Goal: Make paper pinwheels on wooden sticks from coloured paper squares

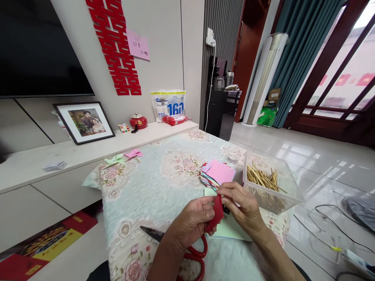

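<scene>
My left hand (195,218) pinches a folded piece of red paper (216,214) between thumb and fingers. At the top edge of that paper, the closed fingertips of my right hand (244,208) grip it too. Under the hands lie light green paper sheets (233,229), with a small dark object (226,209) partly hidden beside the right fingers. Scissors with red handles (200,249) rest on the cloth below my left wrist, which covers part of them. Just beyond the hands is a stack of coloured paper squares (219,170), pink on top.
A clear plastic box (274,193) of thin wooden sticks (263,177) stands on the right of the flowered tablecloth (152,187). A round clear tape roll (232,159) sits behind it. Green (115,159) and pink (134,154) paper pinwheels lie at the far left edge.
</scene>
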`<state>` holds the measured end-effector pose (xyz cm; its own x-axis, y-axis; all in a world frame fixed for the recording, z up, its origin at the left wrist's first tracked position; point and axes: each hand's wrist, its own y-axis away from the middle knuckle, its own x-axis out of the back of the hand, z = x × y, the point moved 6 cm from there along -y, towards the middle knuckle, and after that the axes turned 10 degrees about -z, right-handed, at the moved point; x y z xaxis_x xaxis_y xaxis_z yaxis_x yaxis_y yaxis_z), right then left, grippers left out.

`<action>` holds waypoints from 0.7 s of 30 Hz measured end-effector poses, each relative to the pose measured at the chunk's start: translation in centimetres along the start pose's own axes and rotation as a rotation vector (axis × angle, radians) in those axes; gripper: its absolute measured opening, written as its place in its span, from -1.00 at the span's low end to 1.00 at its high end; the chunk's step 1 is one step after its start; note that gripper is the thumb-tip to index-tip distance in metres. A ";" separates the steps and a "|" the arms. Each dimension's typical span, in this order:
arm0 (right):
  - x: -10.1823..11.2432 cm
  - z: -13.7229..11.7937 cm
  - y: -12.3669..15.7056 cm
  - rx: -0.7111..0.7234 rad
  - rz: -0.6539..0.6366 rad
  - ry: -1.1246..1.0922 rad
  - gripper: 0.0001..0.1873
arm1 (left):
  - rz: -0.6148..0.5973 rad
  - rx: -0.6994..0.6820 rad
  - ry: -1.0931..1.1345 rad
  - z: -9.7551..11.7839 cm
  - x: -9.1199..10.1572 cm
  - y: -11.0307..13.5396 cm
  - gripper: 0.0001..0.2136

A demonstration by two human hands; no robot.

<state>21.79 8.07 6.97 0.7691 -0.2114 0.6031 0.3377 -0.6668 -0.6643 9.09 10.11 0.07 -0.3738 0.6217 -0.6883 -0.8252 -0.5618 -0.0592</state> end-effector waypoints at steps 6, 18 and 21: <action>-0.7 0.5 1.0 -0.249 0.132 0.041 -0.87 | 0.296 -0.275 0.036 2.3 2.1 1.2 -0.71; -12.0 -5.1 4.6 -0.470 -0.831 0.143 -0.70 | 0.756 -0.482 0.049 4.0 2.1 9.7 -0.67; -12.9 -5.6 4.8 -0.504 -0.888 0.200 -0.65 | 0.787 -0.485 0.064 3.4 2.1 10.9 -0.65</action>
<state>10.47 3.56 -1.49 0.2350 0.4175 0.8778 0.4370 -0.8520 0.2882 -2.14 7.10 0.46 -0.7153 -0.0588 -0.6963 -0.0708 -0.9852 0.1560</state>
